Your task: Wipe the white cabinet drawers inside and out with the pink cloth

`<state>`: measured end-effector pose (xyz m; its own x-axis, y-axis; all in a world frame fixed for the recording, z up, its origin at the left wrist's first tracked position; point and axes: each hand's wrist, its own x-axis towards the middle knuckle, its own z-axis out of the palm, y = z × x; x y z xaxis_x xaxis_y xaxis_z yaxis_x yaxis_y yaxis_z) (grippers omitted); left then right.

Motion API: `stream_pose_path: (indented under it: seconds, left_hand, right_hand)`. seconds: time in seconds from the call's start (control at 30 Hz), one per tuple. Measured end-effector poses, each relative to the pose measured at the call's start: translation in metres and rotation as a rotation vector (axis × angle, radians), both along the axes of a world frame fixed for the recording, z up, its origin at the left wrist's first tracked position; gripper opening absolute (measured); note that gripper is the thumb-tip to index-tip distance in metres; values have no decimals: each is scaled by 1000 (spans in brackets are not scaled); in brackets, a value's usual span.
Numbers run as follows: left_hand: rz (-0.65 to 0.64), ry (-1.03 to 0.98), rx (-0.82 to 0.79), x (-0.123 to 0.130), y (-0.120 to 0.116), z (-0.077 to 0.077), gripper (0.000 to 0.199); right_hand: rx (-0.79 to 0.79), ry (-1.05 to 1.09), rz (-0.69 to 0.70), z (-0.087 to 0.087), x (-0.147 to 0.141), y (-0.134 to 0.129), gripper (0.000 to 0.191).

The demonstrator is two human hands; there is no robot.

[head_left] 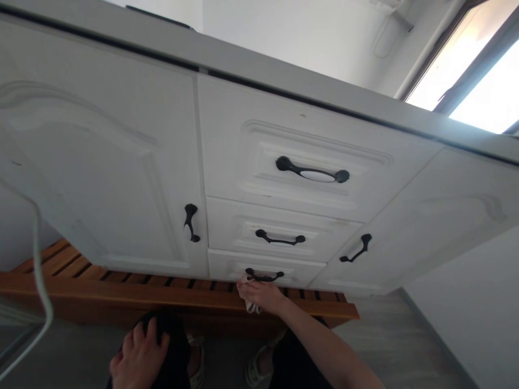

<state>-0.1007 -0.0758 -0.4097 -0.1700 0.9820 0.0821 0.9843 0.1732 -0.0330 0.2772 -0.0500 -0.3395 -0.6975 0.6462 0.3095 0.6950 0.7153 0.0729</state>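
My right hand (pixel 265 296) is closed on a pale cloth (pixel 252 307), whose folds hang below the fingers. It is at the left part of the bottom drawer's dark handle (pixel 265 277), with the cloth up against or just beside it; exact contact is hard to see. The bottom drawer (pixel 302 269) is closed in the white cabinet. Resting on my dark-clothed knee, my left hand (pixel 140 354) is empty, its fingers slightly apart.
Above are the middle drawer handle (pixel 279 239) and top drawer handle (pixel 312 172). Cabinet doors flank the drawers, with a left door handle (pixel 189 224) and right door handle (pixel 357 249). A slatted wooden bench (pixel 162 292) runs along the cabinet's base. A white cable (pixel 38 259) hangs at left.
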Motion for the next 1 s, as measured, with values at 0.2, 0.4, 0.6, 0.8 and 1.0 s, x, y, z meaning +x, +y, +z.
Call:
stream_pose_path:
  seconds: [0.2,0.4,0.6,0.8,1.0]
  left_hand:
    - [-4,-26,35,7,0,7,74]
    - [-20,-51,23,2,-3,10,78]
    - [-26,-56,-79,3,-1,13,65]
    - [-15,-127,-96,-2,-2,11,62]
    - [-29,-178,-52,-3,-2,5,64]
  right_hand:
    - [29,75,-72,1,5,-9,40]
    - [53,88,-162,1,47,-29,46]
    - [101,44,-274,16,104,-64,37]
    - [225,69,-488,57,126,-93,37]
    - [556,277,-741,90,128,-84,35]
